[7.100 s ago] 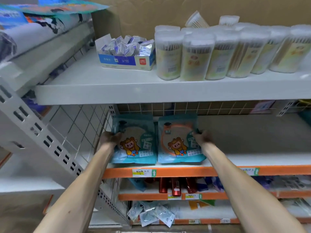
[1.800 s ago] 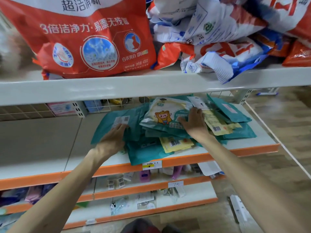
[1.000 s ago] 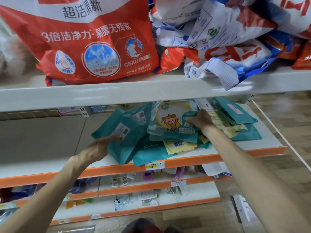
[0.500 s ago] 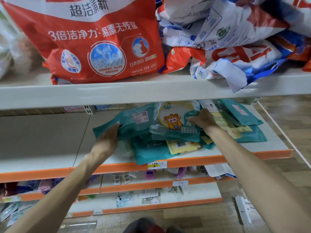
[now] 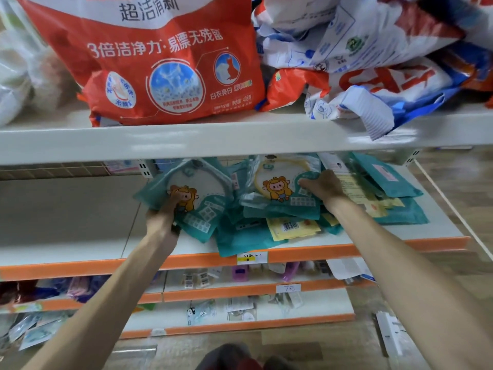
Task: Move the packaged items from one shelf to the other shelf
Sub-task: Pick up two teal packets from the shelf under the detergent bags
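The left hand [image 5: 162,218] is gripping one teal packet [image 5: 198,194] at its lower-left edge, fingers [image 5: 172,206] curled round it, above the orange-edged shelf [image 5: 66,265]. The right hand [image 5: 324,186] is pinching a second packet [image 5: 280,186] atop the pile [image 5: 400,212]. Pickup is probably under way; next, drawing both out beneath the upper shelf [image 5: 240,140].

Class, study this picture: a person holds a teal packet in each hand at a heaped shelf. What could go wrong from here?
1. The left hand grips the left teal packet, the right hand the right teal packet. Both overlap a loose heap, so pulling them may drag the yellow packet along.
2. The lowest teal packet already overhangs the orange shelf edge; a nudge could tip it to the floor.
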